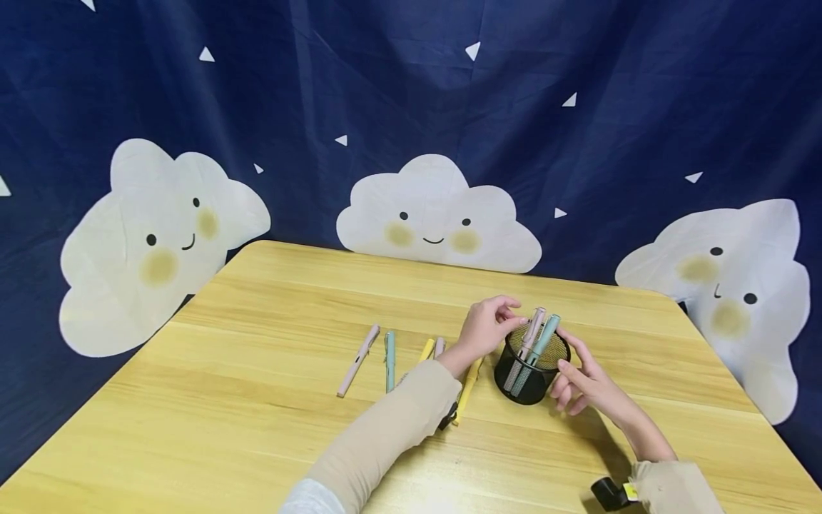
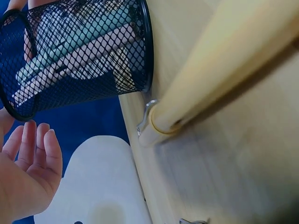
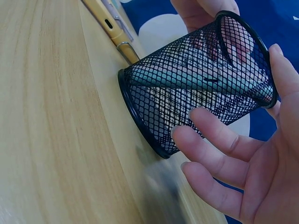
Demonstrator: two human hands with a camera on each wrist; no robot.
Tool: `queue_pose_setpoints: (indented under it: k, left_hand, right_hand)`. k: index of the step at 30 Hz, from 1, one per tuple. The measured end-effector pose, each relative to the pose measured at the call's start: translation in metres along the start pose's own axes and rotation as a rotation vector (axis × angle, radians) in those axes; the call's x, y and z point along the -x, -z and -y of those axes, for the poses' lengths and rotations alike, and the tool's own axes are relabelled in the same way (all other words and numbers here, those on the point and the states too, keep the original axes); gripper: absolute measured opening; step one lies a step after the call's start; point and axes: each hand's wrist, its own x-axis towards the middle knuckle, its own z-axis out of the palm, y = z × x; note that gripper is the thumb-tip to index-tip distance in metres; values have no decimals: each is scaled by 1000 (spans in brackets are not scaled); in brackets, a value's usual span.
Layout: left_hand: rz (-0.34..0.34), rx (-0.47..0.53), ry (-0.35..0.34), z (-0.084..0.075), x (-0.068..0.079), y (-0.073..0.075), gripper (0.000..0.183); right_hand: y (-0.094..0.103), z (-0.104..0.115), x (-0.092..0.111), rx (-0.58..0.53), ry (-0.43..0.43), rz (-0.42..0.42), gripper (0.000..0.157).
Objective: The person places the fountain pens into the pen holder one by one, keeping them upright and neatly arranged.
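The cup [image 1: 541,384], black mesh, stands on the table [image 1: 225,400], right of the middle, between both hands. Leftmost on the wood lies a pink pen [image 1: 358,361], then a teal pen [image 1: 389,357] near it. Next come a yellow pen [image 1: 427,349] and a second pink pen [image 1: 439,347], both partly covered by the left sleeve [image 1: 398,421]. Another yellow pen [image 1: 469,392] lies just left of the cup. The left hand [image 1: 486,328] is at the rim's left side, fingers loosely bent; whether its thumb brushes anything there is hard to tell. Inside the cup, one pink and one teal pen lean side by side, tops above the rim. The right hand [image 1: 587,382] grips the cup's right side, thumb and forefinger by the rim.
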Motion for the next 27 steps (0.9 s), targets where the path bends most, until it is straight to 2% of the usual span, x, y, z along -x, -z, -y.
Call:
queue_pose_setpoints:
  k: [5, 14, 21, 27]
  left_hand:
    - [4, 24, 29, 3, 1, 3, 24]
    - [2, 30, 35, 9, 2, 9, 23]
    - [-34, 37, 34, 14, 2, 12, 24]
    - [-43, 20, 28, 16, 2, 15, 25]
  right_hand:
    - [0, 1, 0, 1, -1, -1, 52]
    - [-1, 1, -1, 2, 0, -19, 53]
    - [0, 0, 0, 21, 33, -72, 53]
    - [-1, 3, 1, -12, 74, -75, 51]
